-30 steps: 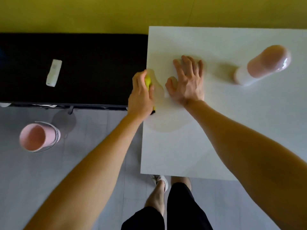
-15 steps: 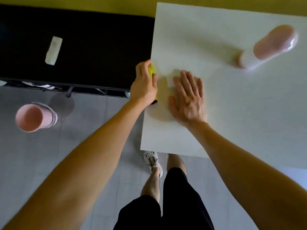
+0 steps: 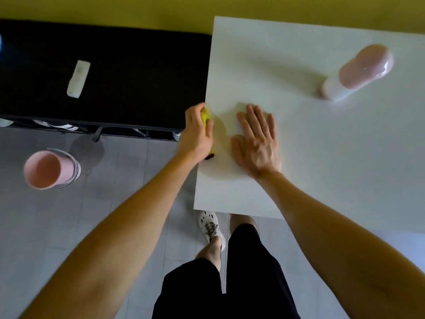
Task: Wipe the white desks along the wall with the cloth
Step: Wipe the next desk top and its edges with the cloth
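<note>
Head, left hand (image 3: 197, 135) grips cloth (image 3: 205, 115) — desk (image 3: 208, 192) edge

Most of the yellow cloth (image 3: 205, 115) is hidden under the left hand (image 3: 197, 134); the white desk (image 3: 322, 162) runs off the right edge; the pink bottle (image 3: 361, 69) is blurred.

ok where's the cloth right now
In the head view, the cloth is gripped in the left hand at the left edge of the desk, just left of the right hand, which lies flat on the desk.
</note>
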